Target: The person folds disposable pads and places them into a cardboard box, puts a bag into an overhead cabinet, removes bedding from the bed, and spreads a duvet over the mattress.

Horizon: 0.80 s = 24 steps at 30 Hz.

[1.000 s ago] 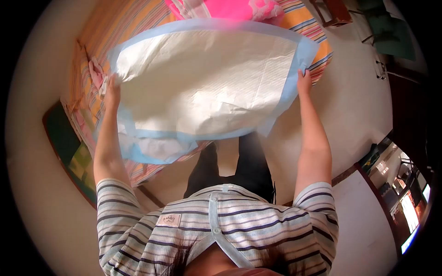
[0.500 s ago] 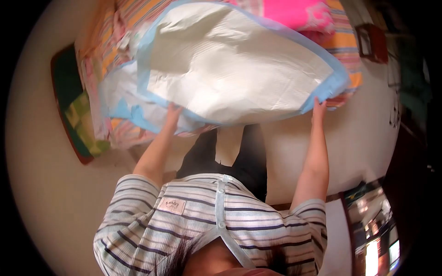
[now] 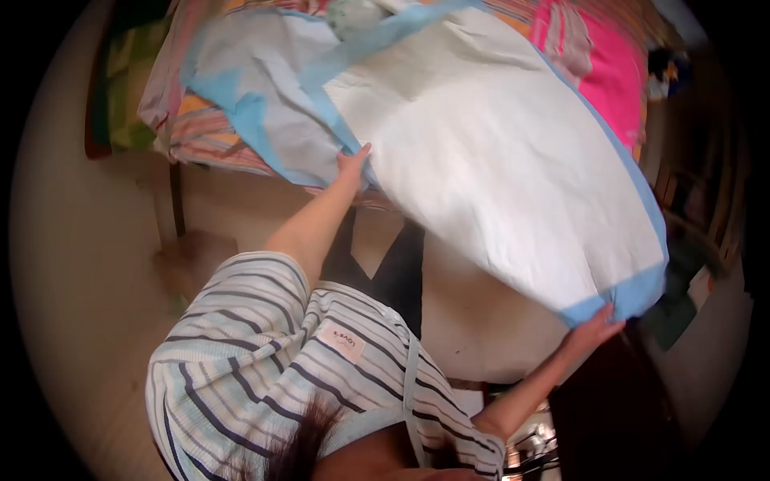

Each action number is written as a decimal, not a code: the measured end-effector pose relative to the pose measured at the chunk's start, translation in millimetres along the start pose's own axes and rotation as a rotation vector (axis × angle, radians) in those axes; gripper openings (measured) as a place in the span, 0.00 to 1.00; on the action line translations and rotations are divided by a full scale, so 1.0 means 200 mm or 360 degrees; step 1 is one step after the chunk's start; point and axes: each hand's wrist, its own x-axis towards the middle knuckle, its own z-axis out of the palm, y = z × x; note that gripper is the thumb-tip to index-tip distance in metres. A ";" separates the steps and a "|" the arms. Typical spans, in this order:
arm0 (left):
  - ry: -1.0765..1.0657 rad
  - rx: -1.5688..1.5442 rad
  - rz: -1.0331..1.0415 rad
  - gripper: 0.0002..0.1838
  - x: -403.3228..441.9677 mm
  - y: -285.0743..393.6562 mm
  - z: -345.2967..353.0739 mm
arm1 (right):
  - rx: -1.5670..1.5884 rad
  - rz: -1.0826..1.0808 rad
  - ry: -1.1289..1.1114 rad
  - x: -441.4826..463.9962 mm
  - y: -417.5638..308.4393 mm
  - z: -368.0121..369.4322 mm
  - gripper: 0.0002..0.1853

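Note:
A large white disposable underpad (image 3: 497, 152) with a light blue border stretches between my two hands, slanting down to the right. My left hand (image 3: 353, 167) is closed on its near left edge, close to the bed's front side. Out past the bed on the right, my right hand (image 3: 595, 327) pinches the blue corner. Left of this pad, a second crumpled pale sheet with blue patches (image 3: 269, 84) lies on the bed and partly meets the edge at my left hand. Whether the two are joined, I cannot tell.
Beneath them is a bed with a striped orange and pink cover (image 3: 212, 132). Bright pink cloth (image 3: 613, 80) lies at its right. A green checked cloth (image 3: 132, 104) hangs at the far left. Dark furniture (image 3: 618, 401) stands at the lower right.
The view has turned to the right. My right hand has swung outward and toward my body, drawing the underpad's corner off past the bed. My left hand keeps its hold on the edge.

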 end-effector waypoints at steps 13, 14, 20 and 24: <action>-0.0272 0.0296 0.0250 0.28 -0.11 -0.05 -0.10 | -0.0802 -0.0708 0.0023 1.00 -0.09 -0.17 0.23; -0.0012 0.0687 0.0589 0.28 -0.13 -0.01 -0.14 | -0.0914 -0.0641 -0.0070 1.11 0.08 -0.16 0.23; 0.0406 0.1391 0.1725 0.27 -0.05 0.18 -0.29 | -0.0903 -0.0190 -0.0355 1.02 0.14 0.15 0.27; 0.0355 0.1725 0.1939 0.24 0.08 0.24 -0.29 | -0.0848 -0.0402 -0.0381 0.96 0.28 0.26 0.33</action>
